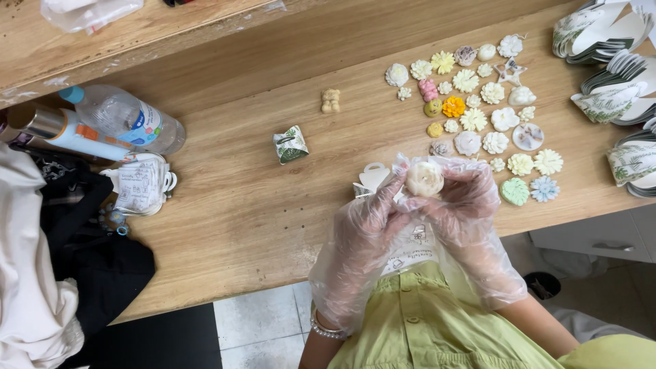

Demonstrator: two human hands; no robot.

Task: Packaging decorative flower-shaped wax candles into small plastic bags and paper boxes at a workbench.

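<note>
Here we hold cream flower piece (424,178) above desk (273,205) edge, left hand (369,222) and right hand (465,205) both gloved, fingers (403,188) closed around its sides. We judge it light, stiff, probably brittle at petals; loose gloves slippery. Best grip at rim, not top.

A small round cream-white rose-shaped piece (424,178), moulded with swirled petals, faces upward. It sits pinched between the fingertips of two hands, raised just above the near edge of a wooden table (239,205).
</note>
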